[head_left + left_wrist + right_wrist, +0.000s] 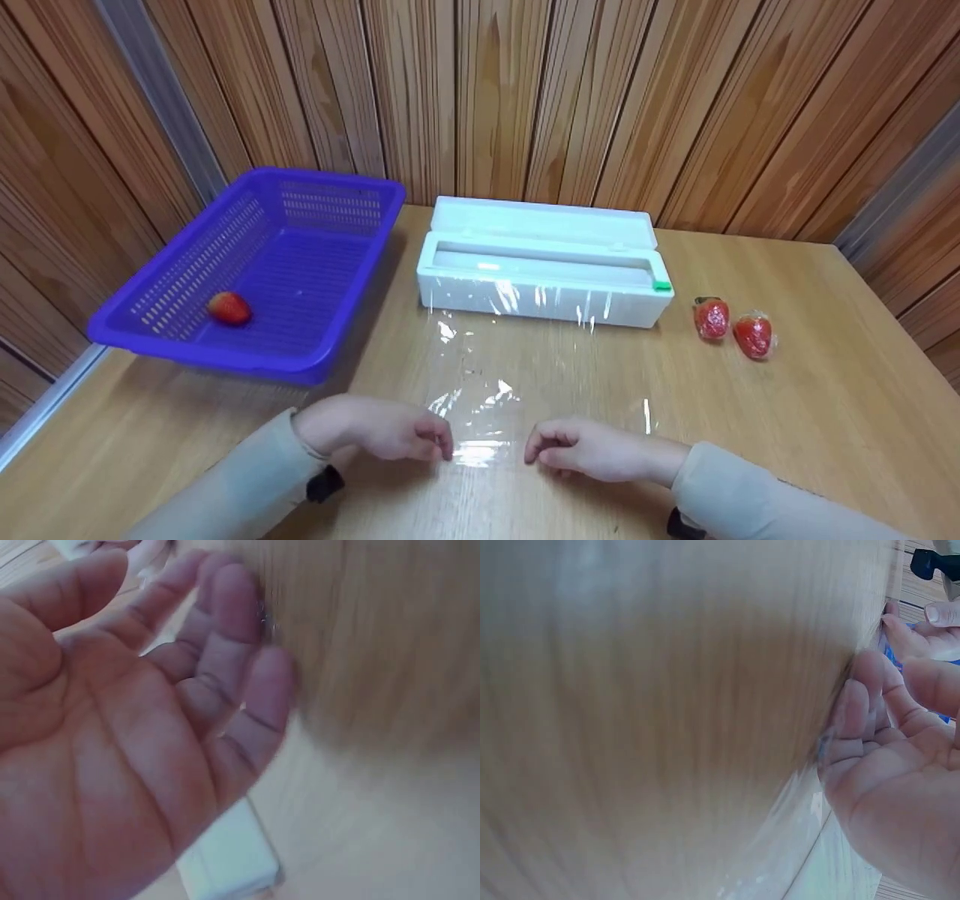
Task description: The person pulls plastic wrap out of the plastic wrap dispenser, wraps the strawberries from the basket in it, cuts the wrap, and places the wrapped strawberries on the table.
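A sheet of clear plastic wrap [491,394] stretches over the table from a white wrap dispenser box [547,300], whose lid stands raised. At the sheet's near edge, my left hand [386,427] touches the left side with bent fingertips. The left wrist view has its thumb [97,585] apart from the fingers. My right hand [589,448] rests its fingertips on the wrap's right side, thumb likewise apart in the right wrist view. Two wrapped strawberries [711,319] [754,335] lie right of the box. One bare strawberry [229,308] sits inside the purple basket [360,300].
The basket stands at the table's left side. A green slider [661,286] sits at the dispenser's right end. Wood-panelled walls [495,97] close off the back and sides of the wooden table [825,420].
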`<state>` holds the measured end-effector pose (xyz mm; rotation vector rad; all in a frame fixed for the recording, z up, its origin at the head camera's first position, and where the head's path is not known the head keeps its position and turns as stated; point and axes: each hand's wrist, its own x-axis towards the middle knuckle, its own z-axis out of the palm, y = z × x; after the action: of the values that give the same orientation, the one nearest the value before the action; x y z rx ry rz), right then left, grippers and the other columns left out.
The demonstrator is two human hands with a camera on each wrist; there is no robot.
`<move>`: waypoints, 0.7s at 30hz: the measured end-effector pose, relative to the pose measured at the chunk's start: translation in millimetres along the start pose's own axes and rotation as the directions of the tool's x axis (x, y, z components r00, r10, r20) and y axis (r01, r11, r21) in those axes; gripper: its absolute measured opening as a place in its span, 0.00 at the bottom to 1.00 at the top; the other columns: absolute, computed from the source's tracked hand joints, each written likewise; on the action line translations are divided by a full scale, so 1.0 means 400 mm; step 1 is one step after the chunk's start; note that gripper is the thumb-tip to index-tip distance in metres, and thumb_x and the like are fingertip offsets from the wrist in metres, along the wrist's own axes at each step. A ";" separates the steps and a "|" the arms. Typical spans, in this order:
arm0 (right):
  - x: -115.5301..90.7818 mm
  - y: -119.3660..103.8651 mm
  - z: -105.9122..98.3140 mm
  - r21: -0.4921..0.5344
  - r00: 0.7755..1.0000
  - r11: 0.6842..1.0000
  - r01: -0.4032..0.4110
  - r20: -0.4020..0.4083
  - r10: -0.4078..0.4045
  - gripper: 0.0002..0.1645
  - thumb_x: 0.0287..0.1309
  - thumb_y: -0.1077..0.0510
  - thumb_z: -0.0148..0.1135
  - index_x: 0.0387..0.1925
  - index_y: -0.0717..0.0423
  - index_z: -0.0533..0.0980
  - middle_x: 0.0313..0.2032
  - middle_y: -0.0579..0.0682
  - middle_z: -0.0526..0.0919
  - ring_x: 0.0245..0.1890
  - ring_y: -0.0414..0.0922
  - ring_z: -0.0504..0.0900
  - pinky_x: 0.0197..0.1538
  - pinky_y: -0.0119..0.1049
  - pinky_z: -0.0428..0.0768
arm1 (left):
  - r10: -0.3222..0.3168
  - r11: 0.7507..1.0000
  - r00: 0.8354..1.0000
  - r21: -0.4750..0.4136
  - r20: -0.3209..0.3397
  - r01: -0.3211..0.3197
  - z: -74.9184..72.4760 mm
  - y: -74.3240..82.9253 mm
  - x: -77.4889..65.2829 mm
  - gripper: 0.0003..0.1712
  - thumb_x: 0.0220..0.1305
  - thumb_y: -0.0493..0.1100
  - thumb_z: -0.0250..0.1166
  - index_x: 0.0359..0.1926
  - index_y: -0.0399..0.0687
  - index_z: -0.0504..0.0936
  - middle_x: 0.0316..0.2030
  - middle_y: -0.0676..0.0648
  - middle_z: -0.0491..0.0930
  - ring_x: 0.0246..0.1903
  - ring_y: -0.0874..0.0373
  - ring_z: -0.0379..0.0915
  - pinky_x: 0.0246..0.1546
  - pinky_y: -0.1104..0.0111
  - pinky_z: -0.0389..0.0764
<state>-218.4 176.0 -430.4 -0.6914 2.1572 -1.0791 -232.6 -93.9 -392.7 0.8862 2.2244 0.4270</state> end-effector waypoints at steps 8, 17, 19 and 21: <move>0.002 -0.004 0.001 -0.042 1.000 0.999 -0.008 -0.002 0.008 0.07 0.58 0.59 0.50 0.34 0.51 0.75 0.23 0.42 0.69 0.23 0.33 0.67 0.28 0.25 0.68 | 0.145 0.988 0.901 0.014 -0.409 -0.153 -0.118 0.051 -0.123 0.11 0.61 0.44 0.51 0.43 0.54 0.76 0.38 0.55 0.78 0.38 0.66 0.73 0.42 0.72 0.75; 0.001 -0.005 0.005 -0.049 1.000 0.999 -0.010 -0.006 0.009 0.06 0.57 0.58 0.51 0.35 0.51 0.75 0.22 0.41 0.68 0.23 0.33 0.66 0.27 0.24 0.67 | -0.061 0.997 0.638 -0.023 -0.768 0.067 -0.319 -0.010 -0.262 0.12 0.62 0.44 0.51 0.42 0.46 0.76 0.43 0.45 0.77 0.46 0.52 0.70 0.49 0.55 0.69; 0.000 -0.005 0.005 -0.056 1.000 0.998 -0.001 -0.012 0.001 0.06 0.57 0.57 0.51 0.35 0.51 0.74 0.23 0.41 0.68 0.23 0.31 0.65 0.28 0.24 0.66 | -0.145 0.985 0.668 -0.043 -0.730 0.167 -0.334 -0.061 -0.277 0.14 0.63 0.45 0.50 0.44 0.43 0.76 0.44 0.41 0.76 0.48 0.47 0.69 0.49 0.52 0.67; -0.001 -0.005 0.006 -0.069 1.000 0.998 0.007 -0.020 -0.008 0.06 0.57 0.57 0.51 0.35 0.51 0.74 0.23 0.40 0.68 0.22 0.30 0.65 0.28 0.23 0.66 | -0.226 0.967 0.723 -0.063 -0.653 0.245 -0.335 -0.117 -0.289 0.18 0.64 0.47 0.48 0.47 0.39 0.73 0.46 0.37 0.74 0.49 0.42 0.68 0.49 0.49 0.66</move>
<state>-216.1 174.1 -429.7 -0.7229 2.2201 -1.0236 -288.7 -214.1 -266.8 0.4767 2.9545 0.6635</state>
